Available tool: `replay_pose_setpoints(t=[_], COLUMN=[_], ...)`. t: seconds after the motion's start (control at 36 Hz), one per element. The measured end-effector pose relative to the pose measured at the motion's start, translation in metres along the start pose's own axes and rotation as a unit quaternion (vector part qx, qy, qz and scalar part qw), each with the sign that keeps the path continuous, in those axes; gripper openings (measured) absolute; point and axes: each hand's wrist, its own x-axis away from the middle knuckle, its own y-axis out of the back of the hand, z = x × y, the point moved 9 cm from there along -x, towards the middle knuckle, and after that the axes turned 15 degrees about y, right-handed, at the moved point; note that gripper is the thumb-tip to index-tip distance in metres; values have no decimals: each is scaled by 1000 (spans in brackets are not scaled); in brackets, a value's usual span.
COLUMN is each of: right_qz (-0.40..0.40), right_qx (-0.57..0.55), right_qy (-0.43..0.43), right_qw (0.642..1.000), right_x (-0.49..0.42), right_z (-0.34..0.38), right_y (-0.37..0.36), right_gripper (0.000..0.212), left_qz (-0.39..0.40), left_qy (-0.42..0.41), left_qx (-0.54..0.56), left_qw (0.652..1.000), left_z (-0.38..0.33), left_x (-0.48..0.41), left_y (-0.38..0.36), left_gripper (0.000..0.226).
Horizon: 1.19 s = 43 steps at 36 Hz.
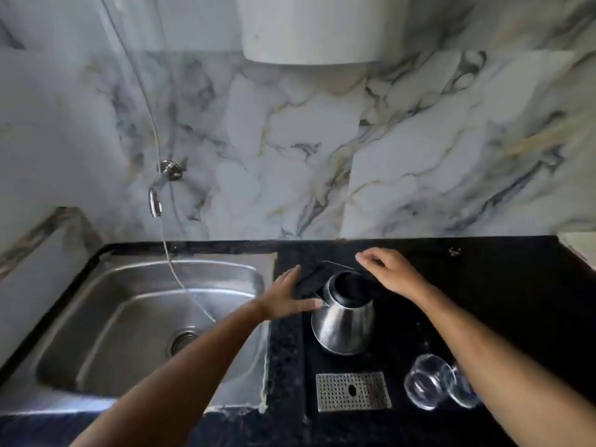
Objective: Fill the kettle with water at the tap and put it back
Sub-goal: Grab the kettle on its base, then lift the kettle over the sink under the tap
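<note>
A steel kettle (343, 321) with a black rim stands on the black counter (500, 285), just right of the sink. Its black lid (309, 279) is swung open toward the back left. My left hand (290, 295) lies flat against the lid and the kettle's left side, fingers spread. Above the kettle's back right edge, my right hand (390, 272) hovers with fingers loosely curled and nothing in it. On the marble wall above the sink's back edge sits the chrome tap (161, 185).
The steel sink (129, 279) with its drain (183, 341) fills the left. A thin hose (180, 279) hangs into it. A perforated drip tray (353, 391) and two clear glasses (433, 383) lie in front of the kettle. A white appliance (312, 27) hangs overhead.
</note>
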Motion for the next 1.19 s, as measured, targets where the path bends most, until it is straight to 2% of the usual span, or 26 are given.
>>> replay_pose_setpoints(t=[0.11, 0.14, 0.19, 0.22, 0.31, 0.42, 0.53, 0.67, 0.72, 0.78, 0.81, 0.86, 0.89, 0.94, 1.0, 1.08, 1.19], right_qz=[-29, -31, -36, -37, -91, -159, -163, -139, -129, -137, -120, -122, -130, -115, -114, -111, -94], right_qx=[-119, -143, -191, -210, -300, -425, -420, -441, -458, -468, -466, -468, -479, -471, -455, -419, -369], right_qy=[-143, -159, -199, -212, -228, -233, -167, -96, -73, -79, -71, -97, -103, -100, -102, -85, -94], right_qw=[982, 976, 961, 954, 922, 860, 877, 881, 876, 870, 874, 870, 862, 869, 877, 897, 920], right_x=[34, 41, 53, 58, 66, 59, 27, -37, -64, -67, -96, -102, -101, -124, -138, -155, -162], right_z=[-64, -74, -92, -97, -103, -100, -80, -31, -4, 0, 41, 48, 46, 82, 105, 141, 165], right_y=[-5, -9, -19, -23, -36, -55, -46, -36, -47, -53, -68, -86, -92, -121, -147, -182, -224], right_gripper=[68, 69, 84, 84, 65, 72, 72, 64, 65, 62, 60, 56, 54, 52, 53, 55, 62], left_qz=[76, 77, 75, 73, 53, 52, 41, -17, -56, -58, -128, -183, -224, -348, -405, -405, -393], left_qy=[54, 60, 77, 83, 82, 79, 63, 31, 13, 8, -3, 10, 4, -25, -32, 47, 56], left_qx=[73, 91, 123, 137, 165, 192, 232, 274, 280, 271, 272, 241, 199, 95, -46, -102, -61], left_qw=[993, 991, 987, 984, 981, 977, 970, 961, 958, 961, 954, 953, 954, 932, 912, 908, 916], left_z=[9, 10, 13, 14, 19, 19, 16, -4, -4, -4, 11, 17, 17, 24, 21, 48, 88], left_x=[-4, -6, -8, -9, -15, -16, -17, -2, 10, 10, 26, 35, 41, 68, 74, 69, 59], left_y=[-54, -62, -75, -78, -81, -78, -57, 16, 59, 66, 114, 137, 144, 193, 221, 248, 272], left_gripper=[114, 107, 95, 92, 92, 89, 86, 76, 78, 84, 93, 109, 110, 96, 80, 74, 66])
